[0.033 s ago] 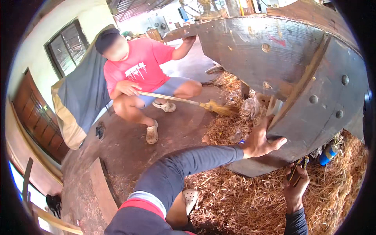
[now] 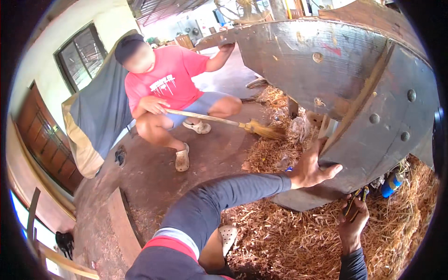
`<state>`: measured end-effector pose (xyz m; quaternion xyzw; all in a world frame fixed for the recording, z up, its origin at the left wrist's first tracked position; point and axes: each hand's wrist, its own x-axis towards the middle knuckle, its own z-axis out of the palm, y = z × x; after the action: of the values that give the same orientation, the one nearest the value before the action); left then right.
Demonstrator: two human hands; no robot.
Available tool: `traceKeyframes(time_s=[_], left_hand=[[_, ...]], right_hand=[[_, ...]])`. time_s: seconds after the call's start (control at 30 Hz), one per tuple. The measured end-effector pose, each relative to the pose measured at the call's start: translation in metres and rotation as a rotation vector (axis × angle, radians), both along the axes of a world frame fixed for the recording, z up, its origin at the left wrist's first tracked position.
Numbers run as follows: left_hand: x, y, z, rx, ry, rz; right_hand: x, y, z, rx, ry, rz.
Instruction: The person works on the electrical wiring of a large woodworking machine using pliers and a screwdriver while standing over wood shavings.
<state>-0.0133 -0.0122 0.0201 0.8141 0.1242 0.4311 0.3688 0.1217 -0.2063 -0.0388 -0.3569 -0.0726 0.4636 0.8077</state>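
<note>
A large dark grey panelled structure with round bolt heads and a brown strip along its edge fills the right side. My left hand is wrapped round its lower near edge, thumb lying on the outer face. Below that edge, my right hand is closed on pliers with black and yellow handles. Their tips reach the underside of the panel, where the jaws are hidden. Close by on the right, a blue cylindrical object lies against the panel's bottom edge.
Wood shavings cover the floor beneath the panel. A co-worker in a red shirt squats opposite, one hand on the structure's far edge, the other holding a broom. A board lies at left, before a grey cover.
</note>
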Motion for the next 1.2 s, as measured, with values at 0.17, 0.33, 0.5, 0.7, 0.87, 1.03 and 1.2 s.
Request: traceKeyframes(time_s=[0.17,0.33,0.5,0.7,0.87,1.03,1.2], left_hand=[[0.008,-0.005,0.002,-0.128,0.039,-0.084],[0.010,-0.002,-0.004,-0.124,-0.094,-0.197],[0.005,-0.003,-0.003,-0.310,-0.073,-0.210],[0.015,0.006,-0.013,-0.091,-0.107,-0.145],[0.013,0.000,-0.010,-0.095,-0.087,-0.133],[0.012,0.000,-0.009,-0.113,-0.096,-0.157],[0.013,0.000,-0.010,-0.109,-0.130,-0.157]], right_hand=[[-0.005,-0.009,0.008,-0.031,-0.009,-0.008],[-0.010,-0.032,-0.004,-0.225,-0.112,-0.009],[-0.008,-0.051,0.013,-0.172,-0.281,0.081],[0.015,-0.065,0.036,-0.087,-0.250,0.102],[0.049,-0.065,0.037,0.219,-0.045,0.249],[0.062,-0.062,0.036,0.226,-0.008,0.273],[0.069,-0.060,0.032,0.222,-0.009,0.313]])
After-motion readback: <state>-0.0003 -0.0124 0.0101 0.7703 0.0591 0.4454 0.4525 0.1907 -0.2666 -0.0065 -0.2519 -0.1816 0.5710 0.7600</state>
